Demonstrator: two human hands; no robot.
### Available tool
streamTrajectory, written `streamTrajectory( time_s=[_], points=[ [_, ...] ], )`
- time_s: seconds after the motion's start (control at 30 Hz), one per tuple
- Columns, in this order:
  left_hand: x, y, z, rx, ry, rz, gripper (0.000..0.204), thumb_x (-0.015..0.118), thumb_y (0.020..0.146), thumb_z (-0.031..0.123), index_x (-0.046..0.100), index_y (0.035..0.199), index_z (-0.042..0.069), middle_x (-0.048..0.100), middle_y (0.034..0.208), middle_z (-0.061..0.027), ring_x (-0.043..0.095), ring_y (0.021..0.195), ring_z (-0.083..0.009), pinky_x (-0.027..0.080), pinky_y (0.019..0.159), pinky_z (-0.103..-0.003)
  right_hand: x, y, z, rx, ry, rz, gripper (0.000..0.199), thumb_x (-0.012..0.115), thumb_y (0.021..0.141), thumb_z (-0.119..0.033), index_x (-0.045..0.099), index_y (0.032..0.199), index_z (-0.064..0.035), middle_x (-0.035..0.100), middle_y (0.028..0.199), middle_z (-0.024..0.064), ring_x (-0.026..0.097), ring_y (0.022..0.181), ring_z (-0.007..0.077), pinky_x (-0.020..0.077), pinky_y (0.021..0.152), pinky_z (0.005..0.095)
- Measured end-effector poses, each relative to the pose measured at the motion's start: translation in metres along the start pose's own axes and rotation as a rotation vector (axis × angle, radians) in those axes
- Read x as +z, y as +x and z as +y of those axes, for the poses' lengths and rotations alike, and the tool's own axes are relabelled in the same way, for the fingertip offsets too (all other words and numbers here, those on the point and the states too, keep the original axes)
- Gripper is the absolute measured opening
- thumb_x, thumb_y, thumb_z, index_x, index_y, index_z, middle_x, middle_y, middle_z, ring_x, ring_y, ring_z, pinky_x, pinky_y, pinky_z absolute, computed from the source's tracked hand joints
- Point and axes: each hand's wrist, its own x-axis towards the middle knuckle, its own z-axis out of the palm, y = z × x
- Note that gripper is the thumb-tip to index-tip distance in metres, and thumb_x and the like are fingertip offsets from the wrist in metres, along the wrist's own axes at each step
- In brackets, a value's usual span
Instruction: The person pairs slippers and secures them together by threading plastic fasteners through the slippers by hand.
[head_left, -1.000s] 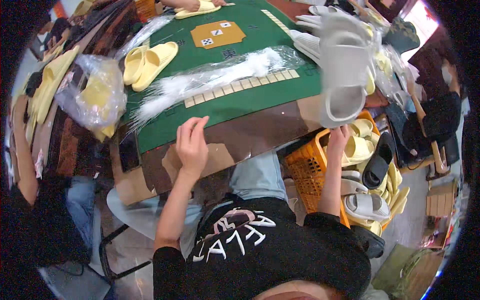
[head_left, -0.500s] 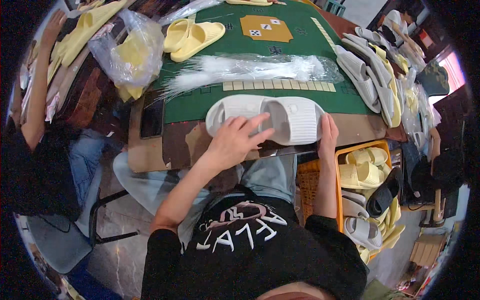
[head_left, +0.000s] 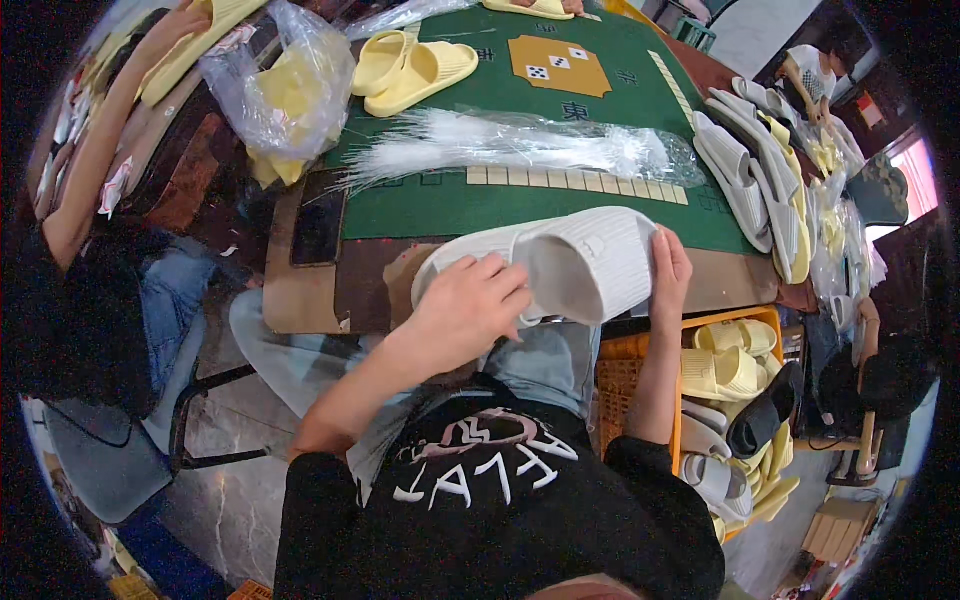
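A pair of pale grey slide slippers (head_left: 605,255) lies side by side at the near edge of the table, tilted toward me. My right hand (head_left: 670,272) grips the right end of the pair, with the thumb and fingers pressed on it. Curled fingers of my left hand (head_left: 468,312) hold the pair between the two straps, over the left slipper. What the left fingertips pinch there is hidden. Beyond the slippers, a bundle of thin white plastic ties (head_left: 530,145) rests in clear film on the green mat (head_left: 400,215).
Yellow slippers (head_left: 420,75) and a clear plastic bag (head_left: 300,110) lie at the far left. Grey and yellow slippers (head_left: 745,185) are stacked at the right edge. An orange crate (head_left: 615,395) of slippers stands by my right arm. Another person's arm (head_left: 90,190) reaches in at left.
The pair has tilted up and come a little nearer to me. My left fingers, spread over the straps before, have curled in between the slippers. The right hand still grips its end.
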Motion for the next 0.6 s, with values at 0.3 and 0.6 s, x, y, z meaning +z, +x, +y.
streamTrajectory(
  time_s=[0.3,0.6],
  points=[
    [-0.007,-0.042,-0.018,-0.517,-0.046,0.191,0.034,0.075,0.064,0.038,0.059,0.071,0.009,0.059,0.065,-0.0052,0.060,0.059,-0.0269,0.048,0.052,-0.037,-0.060,0.026,0.047,0.049,0.239,0.363,0.032,0.043,0.096,-0.021,0.053,0.114,0.0029,0.060,0.105,0.0099,0.057,0.096,0.0179,0.0469,0.080,0.0318],
    [0.034,-0.020,-0.014,-0.775,-0.447,0.277,0.026,0.069,0.079,0.022,0.059,0.075,-0.002,0.064,0.066,-0.0125,0.063,0.059,-0.0171,0.047,0.054,-0.030,0.048,-0.004,0.010,0.001,-0.476,-0.248,0.034,0.048,0.091,-0.027,0.056,0.112,-0.0005,0.062,0.091,0.0226,0.061,0.082,0.0330,0.0467,0.074,0.0377]
  ],
)
